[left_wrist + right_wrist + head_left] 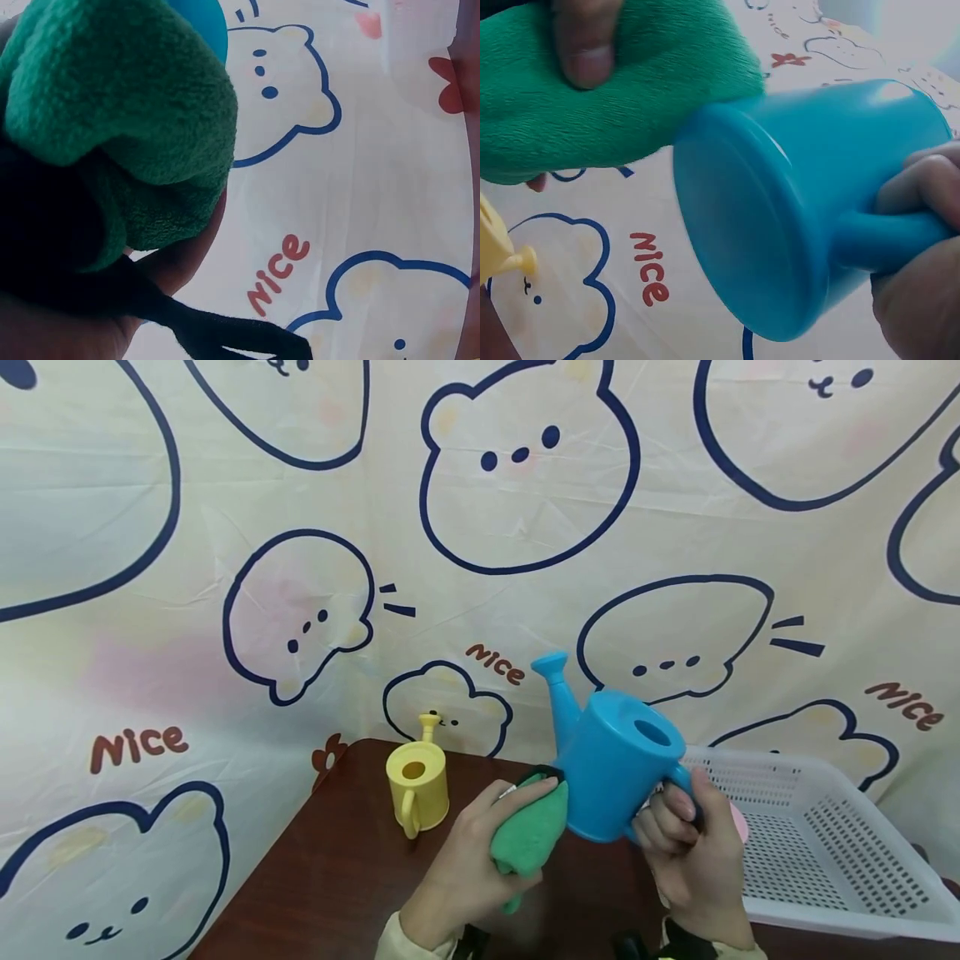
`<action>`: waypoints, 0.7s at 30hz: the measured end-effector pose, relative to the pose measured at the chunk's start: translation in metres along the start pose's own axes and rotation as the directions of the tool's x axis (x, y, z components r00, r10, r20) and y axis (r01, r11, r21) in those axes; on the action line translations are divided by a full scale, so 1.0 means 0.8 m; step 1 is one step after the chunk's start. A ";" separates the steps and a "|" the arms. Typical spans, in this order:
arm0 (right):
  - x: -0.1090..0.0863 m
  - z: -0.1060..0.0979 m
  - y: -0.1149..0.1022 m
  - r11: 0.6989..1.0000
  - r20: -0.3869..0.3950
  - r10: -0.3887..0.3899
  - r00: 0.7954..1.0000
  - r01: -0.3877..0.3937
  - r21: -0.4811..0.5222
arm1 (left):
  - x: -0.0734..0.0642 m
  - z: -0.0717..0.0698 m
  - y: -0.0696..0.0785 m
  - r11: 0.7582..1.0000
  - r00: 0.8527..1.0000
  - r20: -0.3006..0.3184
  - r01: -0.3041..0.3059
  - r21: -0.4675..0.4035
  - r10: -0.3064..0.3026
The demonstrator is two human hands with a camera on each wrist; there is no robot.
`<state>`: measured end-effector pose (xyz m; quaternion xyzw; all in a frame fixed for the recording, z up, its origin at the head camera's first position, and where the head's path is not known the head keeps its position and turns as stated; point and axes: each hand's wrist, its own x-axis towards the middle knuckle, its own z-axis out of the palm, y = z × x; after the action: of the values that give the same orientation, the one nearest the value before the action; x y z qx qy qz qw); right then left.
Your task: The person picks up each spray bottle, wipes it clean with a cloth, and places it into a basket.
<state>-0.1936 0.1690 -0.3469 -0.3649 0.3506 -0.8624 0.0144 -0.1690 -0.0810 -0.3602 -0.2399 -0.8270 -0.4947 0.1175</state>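
Observation:
A blue watering can (pixel 618 768) is held up off the table, tilted with its spout toward the upper left. My right hand (pixel 686 852) grips its handle, fingers curled round it; the right wrist view shows the can's base (pixel 739 232) and that grip. In my left hand (pixel 472 860) is a bunched green cloth (pixel 531 831), thumb and fingers round it. The cloth lies against the can's side in the right wrist view. In the left wrist view the cloth (pixel 142 97) covers most of the left hand.
A small yellow watering can (pixel 420 785) stands on the dark brown table (pixel 330 868) to the left. At the right is a white perforated basket (pixel 817 852), with a pink thing (pixel 738 822) partly hidden behind the right hand. A cartoon-printed cloth (pixel 517 610) hangs behind the table.

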 end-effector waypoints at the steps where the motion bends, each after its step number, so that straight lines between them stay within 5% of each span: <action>1: 0.000 -0.003 -0.002 0.999 0.027 0.007 1.000 -0.008 0.031 | 0.000 -0.001 0.000 1.000 1.000 0.008 -0.001 -0.003 0.001; 10: -0.006 -0.016 -0.014 0.968 0.175 0.078 0.982 -0.117 0.224 | -0.002 -0.009 -0.007 0.990 0.997 -0.022 -0.065 0.123 0.068; 21: -0.006 -0.015 -0.016 0.945 0.233 0.118 0.965 -0.181 0.272 | -0.002 -0.006 -0.014 0.931 0.968 -0.138 -0.153 0.333 0.208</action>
<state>-0.1948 0.1872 -0.3484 -0.4213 0.2429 -0.8568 0.1713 -0.1738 -0.0901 -0.3669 -0.2497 -0.8574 -0.3600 0.2702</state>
